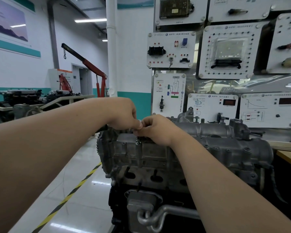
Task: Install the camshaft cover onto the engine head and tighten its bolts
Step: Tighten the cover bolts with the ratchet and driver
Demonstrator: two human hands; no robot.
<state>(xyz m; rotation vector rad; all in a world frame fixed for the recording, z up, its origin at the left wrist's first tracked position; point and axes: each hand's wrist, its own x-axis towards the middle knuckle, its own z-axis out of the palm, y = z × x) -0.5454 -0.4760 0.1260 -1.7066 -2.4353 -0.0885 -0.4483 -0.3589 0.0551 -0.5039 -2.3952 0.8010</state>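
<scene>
The grey metal camshaft cover (213, 132) lies along the top of the engine head (151, 157). Both my hands meet over its left end. My left hand (123, 114) is curled, fingertips pinched on something small that I cannot make out. My right hand (155, 129) is curled beside it, fingertips down at a bolt (138, 141) that stands upright in the cover's near edge. The fingers hide the bolt's top. A dark handle-like piece (102, 128) sticks out under my left wrist; what it is I cannot tell.
White training panels (171, 49) with sockets and sensors stand right behind the engine. A metal pipe (158, 214) and a grey housing sit low on the engine's front. A yellow-black floor stripe (71, 192) runs at left. A red engine crane (91, 69) and other engines stand far left.
</scene>
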